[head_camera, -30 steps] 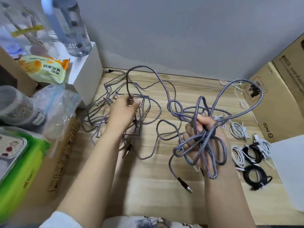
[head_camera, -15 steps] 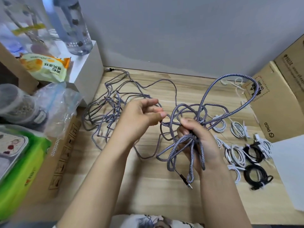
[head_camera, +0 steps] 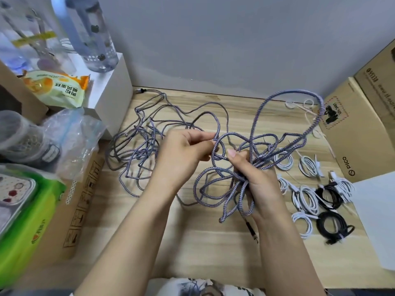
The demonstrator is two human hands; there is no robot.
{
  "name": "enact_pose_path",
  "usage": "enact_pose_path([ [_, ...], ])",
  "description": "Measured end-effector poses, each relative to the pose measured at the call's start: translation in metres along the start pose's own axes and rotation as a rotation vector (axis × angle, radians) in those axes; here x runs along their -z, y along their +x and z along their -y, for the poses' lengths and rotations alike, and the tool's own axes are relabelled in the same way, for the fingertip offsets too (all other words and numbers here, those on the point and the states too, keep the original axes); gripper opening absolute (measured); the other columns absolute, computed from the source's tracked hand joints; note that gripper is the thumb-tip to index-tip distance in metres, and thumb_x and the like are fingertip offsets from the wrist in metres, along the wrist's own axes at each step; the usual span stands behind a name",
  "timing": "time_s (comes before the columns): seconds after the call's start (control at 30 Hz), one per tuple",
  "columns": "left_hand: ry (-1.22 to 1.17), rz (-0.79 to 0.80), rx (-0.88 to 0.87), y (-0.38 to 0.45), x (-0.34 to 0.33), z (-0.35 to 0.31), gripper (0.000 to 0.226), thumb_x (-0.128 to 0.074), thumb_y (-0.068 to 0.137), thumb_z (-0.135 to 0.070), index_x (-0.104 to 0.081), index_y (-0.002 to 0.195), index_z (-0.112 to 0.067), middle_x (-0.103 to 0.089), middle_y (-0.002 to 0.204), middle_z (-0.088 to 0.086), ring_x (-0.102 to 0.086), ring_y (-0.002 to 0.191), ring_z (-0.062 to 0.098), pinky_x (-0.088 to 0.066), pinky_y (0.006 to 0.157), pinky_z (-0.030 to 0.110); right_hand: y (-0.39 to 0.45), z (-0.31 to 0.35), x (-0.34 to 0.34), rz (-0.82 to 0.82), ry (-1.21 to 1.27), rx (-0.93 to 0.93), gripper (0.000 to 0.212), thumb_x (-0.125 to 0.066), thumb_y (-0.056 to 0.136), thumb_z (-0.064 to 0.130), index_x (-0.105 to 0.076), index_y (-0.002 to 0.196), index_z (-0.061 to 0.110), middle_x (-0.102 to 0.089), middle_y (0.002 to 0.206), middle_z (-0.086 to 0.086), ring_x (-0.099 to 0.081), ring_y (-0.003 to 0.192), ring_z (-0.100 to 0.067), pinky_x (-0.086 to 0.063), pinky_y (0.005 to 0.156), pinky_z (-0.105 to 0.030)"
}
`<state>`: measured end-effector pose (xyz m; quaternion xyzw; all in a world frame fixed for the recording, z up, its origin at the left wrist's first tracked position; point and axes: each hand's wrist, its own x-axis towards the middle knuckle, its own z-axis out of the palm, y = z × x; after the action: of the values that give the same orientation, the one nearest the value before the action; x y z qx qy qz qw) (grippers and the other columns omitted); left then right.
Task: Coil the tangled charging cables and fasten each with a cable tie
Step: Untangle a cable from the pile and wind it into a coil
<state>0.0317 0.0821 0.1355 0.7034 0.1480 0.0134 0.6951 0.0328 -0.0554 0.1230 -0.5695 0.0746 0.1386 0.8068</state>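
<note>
— What's she got hold of there?

— Her right hand (head_camera: 256,180) is clenched round a bunch of loops of the braided cable (head_camera: 215,195), held up above the tabletop (head_camera: 203,242); a plug end dangles below her wrist. One tall loop arches up towards the cardboard box (head_camera: 363,133) on the right.

— And the other?

— The left hand (head_camera: 181,152) pinches a strand of that same cable between thumb and fingertips, just beside the right hand. The rest trails off into the tangled heap (head_camera: 141,146) lying on the wood near the white box (head_camera: 111,86).

— Any finished?

— Over on the right, several coiled white cables (head_camera: 307,197) and two coiled black cables (head_camera: 331,227) lie close together.
</note>
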Motion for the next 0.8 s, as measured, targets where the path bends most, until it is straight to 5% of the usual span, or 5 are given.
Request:
enact_pose_path([
  [0.17,0.053,0.013,-0.009,0.002,0.002,-0.001,0.019,-0.066,0.079,0.002,-0.073,0.077,-0.015,-0.069,0.067,0.006,-0.061,0.062,0.013,-0.052,0.061,0.022,0.003,-0.002,0.001,0.025,-0.184,0.061,0.008,-0.07,0.066,0.019,-0.068,0.058,0.019,-0.068,0.07,-0.001,-0.064,0.074,-0.017,-0.049,0.083,-0.039],
  [0.37,0.202,0.158,-0.03,0.004,0.003,0.007,0.021,-0.074,0.077,-0.006,-0.073,0.089,-0.023,-0.066,0.064,-0.012,-0.057,0.059,-0.002,-0.048,0.064,0.019,0.003,-0.004,-0.002,0.005,-0.289,0.184,0.021,-0.071,0.068,0.014,-0.059,0.051,0.017,-0.063,0.064,-0.005,-0.064,0.071,-0.021,-0.051,0.075,-0.027],
  [0.53,0.619,0.112,-0.162,0.0,0.0,0.003,0.018,-0.075,0.078,-0.02,-0.075,0.096,-0.017,-0.073,0.08,0.004,-0.067,0.08,0.018,-0.049,0.073,0.028,0.001,-0.014,-0.003,-0.124,-0.341,0.234,0.039,-0.069,0.079,0.0,-0.057,0.047,0.02,-0.07,0.07,-0.01,-0.07,0.081,-0.024,-0.051,0.078,-0.022],
  [0.63,0.67,0.082,-0.184,-0.001,-0.002,0.001,0.022,-0.072,0.077,-0.018,-0.073,0.099,-0.015,-0.071,0.077,0.002,-0.066,0.077,0.016,-0.048,0.074,0.026,0.0,-0.019,-0.005,-0.173,-0.417,0.244,0.034,-0.072,0.077,0.008,-0.06,0.048,0.023,-0.069,0.064,0.002,-0.066,0.072,-0.01,-0.048,0.073,-0.02],
  [0.8,0.684,0.088,-0.112,0.003,-0.003,0.006,0.025,-0.075,0.073,-0.023,-0.072,0.097,-0.019,-0.068,0.074,-0.002,-0.065,0.08,0.018,-0.051,0.077,0.032,0.002,-0.025,-0.003,-0.214,-0.572,0.237,0.019,-0.068,0.069,0.027,-0.061,0.052,0.024,-0.064,0.06,0.001,-0.058,0.068,-0.013,-0.043,0.07,-0.027],
])
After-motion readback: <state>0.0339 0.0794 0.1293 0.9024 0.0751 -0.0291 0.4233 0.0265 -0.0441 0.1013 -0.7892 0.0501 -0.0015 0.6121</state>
